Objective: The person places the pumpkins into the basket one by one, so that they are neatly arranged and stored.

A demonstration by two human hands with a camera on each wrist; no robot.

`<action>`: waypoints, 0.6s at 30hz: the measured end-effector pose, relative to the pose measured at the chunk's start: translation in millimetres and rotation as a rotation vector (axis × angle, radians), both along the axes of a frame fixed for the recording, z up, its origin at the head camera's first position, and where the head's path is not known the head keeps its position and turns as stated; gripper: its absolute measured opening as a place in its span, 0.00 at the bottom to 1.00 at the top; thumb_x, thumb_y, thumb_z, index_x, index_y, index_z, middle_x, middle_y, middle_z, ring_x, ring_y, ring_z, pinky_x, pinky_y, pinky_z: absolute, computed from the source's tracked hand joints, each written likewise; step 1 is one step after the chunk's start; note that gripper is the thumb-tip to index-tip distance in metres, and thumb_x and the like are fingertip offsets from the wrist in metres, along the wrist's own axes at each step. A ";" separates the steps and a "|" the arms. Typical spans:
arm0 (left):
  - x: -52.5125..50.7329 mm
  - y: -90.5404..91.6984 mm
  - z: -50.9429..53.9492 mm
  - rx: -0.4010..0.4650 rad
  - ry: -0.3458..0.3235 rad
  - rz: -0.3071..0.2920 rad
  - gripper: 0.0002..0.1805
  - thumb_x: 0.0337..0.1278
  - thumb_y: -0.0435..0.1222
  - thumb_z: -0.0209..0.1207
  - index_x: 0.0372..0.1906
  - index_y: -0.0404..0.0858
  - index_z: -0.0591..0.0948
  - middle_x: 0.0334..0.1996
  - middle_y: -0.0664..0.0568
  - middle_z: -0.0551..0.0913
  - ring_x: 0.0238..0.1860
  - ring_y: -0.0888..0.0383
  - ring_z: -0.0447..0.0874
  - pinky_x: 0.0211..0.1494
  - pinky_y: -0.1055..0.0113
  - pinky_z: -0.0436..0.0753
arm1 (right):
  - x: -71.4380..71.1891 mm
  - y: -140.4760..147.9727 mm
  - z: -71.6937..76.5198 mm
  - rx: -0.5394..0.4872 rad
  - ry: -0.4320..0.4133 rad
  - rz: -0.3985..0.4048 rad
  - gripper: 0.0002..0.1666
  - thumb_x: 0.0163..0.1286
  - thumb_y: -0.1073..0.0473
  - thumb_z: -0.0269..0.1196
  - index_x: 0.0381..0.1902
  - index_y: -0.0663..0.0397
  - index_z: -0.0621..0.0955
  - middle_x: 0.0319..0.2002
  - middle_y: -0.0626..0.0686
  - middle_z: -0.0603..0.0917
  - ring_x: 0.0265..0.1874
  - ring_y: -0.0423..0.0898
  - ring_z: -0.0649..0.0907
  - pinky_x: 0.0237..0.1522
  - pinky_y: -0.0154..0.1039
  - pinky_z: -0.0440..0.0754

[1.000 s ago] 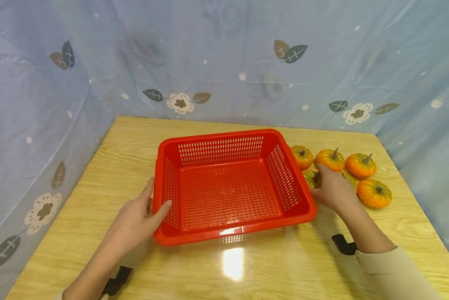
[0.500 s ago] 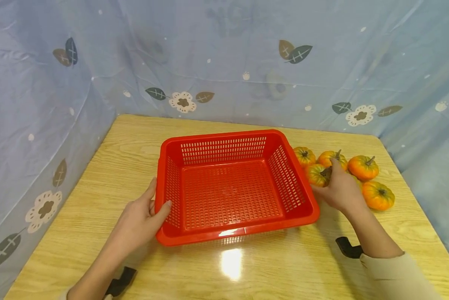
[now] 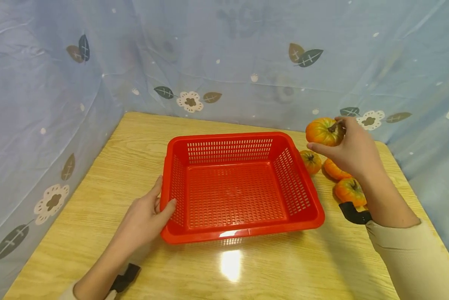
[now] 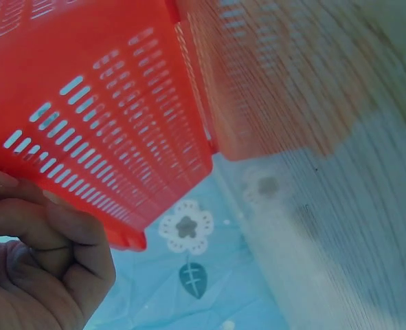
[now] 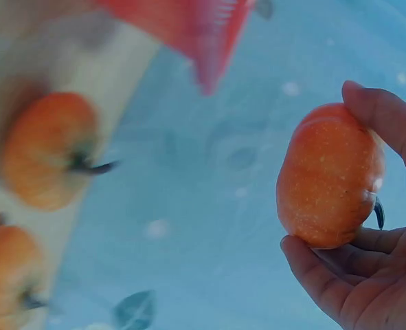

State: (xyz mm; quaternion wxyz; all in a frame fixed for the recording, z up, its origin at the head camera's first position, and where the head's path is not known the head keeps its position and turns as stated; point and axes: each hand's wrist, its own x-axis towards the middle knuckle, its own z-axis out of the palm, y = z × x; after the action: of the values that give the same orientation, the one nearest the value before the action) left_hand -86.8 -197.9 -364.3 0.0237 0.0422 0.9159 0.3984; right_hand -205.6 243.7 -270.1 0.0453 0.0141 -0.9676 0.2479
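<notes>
My left hand (image 3: 143,221) grips the left rim of a red plastic basket (image 3: 243,233), thumb inside and fingers outside. In the left wrist view the curled fingers of that hand (image 4: 51,261) lie at the rim of the slotted basket (image 4: 24,89). Right of the basket, my right hand (image 3: 359,150) holds a small orange pumpkin (image 3: 323,131) up off the table, between thumb and fingertips. The right wrist view shows this pumpkin (image 5: 330,175) with its stem toward the palm. No pumpkin shows inside the basket.
Beside the basket's right wall, small pumpkins sit on the wooden table (image 3: 224,287): a greenish one (image 3: 310,161), an orange one (image 3: 336,170) and a nearer one (image 3: 349,191). My right hand and forearm may hide others. A blue patterned curtain (image 3: 228,50) hangs around the table.
My right hand has taken hold of a pumpkin among the group and raised it above the table. The left hand keeps its grip on the basket. The head view has shifted slightly.
</notes>
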 end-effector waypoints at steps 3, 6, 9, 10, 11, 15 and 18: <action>-0.2 0.3 -0.4 -0.001 0.000 -0.001 0.43 0.73 0.43 0.58 0.80 0.32 0.51 0.16 0.55 0.73 0.12 0.64 0.64 0.14 0.67 0.66 | -8.2 -19.0 17.3 -0.019 0.018 0.038 0.64 0.57 0.29 0.71 0.75 0.64 0.60 0.61 0.70 0.72 0.53 0.67 0.74 0.50 0.65 0.74; 0.0 0.4 -0.3 -0.010 0.000 0.003 0.43 0.73 0.43 0.58 0.80 0.32 0.51 0.16 0.55 0.72 0.12 0.64 0.64 0.14 0.67 0.65 | -15.1 -42.1 31.5 -0.036 0.019 0.095 0.60 0.58 0.31 0.72 0.75 0.62 0.63 0.59 0.67 0.74 0.53 0.65 0.75 0.51 0.62 0.75; 0.2 0.3 0.1 -0.014 0.001 0.008 0.42 0.73 0.43 0.58 0.80 0.32 0.51 0.15 0.55 0.72 0.12 0.64 0.63 0.13 0.67 0.65 | -20.9 -66.5 40.5 -0.060 0.007 0.178 0.55 0.59 0.35 0.73 0.72 0.62 0.66 0.57 0.64 0.76 0.52 0.61 0.76 0.52 0.58 0.76; 0.4 0.4 0.2 -0.013 0.000 0.009 0.42 0.73 0.43 0.58 0.80 0.31 0.51 0.15 0.56 0.72 0.12 0.64 0.63 0.13 0.67 0.65 | -22.8 -74.4 42.1 -0.072 -0.001 0.207 0.54 0.59 0.36 0.73 0.71 0.61 0.67 0.56 0.63 0.77 0.52 0.60 0.76 0.52 0.57 0.77; 0.4 0.4 0.4 -0.012 0.000 0.012 0.42 0.73 0.43 0.58 0.80 0.32 0.51 0.15 0.56 0.72 0.12 0.64 0.62 0.13 0.67 0.65 | -24.6 -82.1 42.7 -0.082 -0.013 0.231 0.53 0.59 0.36 0.73 0.71 0.60 0.67 0.55 0.61 0.77 0.52 0.59 0.76 0.53 0.55 0.77; 0.5 0.7 1.2 -0.007 -0.003 0.014 0.43 0.73 0.44 0.58 0.80 0.31 0.52 0.15 0.56 0.72 0.12 0.64 0.62 0.13 0.68 0.65 | -32.7 -109.1 35.9 -0.137 -0.045 0.309 0.49 0.58 0.39 0.75 0.68 0.58 0.70 0.52 0.57 0.79 0.49 0.54 0.78 0.52 0.51 0.78; 0.4 0.6 1.7 -0.010 -0.001 0.012 0.43 0.73 0.45 0.58 0.80 0.31 0.52 0.15 0.56 0.72 0.12 0.64 0.63 0.14 0.68 0.65 | -37.3 -128.7 23.2 -0.184 -0.060 0.360 0.47 0.56 0.41 0.77 0.66 0.58 0.72 0.50 0.55 0.79 0.47 0.52 0.79 0.50 0.47 0.79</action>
State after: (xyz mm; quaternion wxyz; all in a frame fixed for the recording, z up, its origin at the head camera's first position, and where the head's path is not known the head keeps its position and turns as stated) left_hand -86.4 -197.4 -362.6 0.0221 0.0361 0.9181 0.3940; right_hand -242.9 114.9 -246.9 -0.0274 0.1751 -0.9237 0.3396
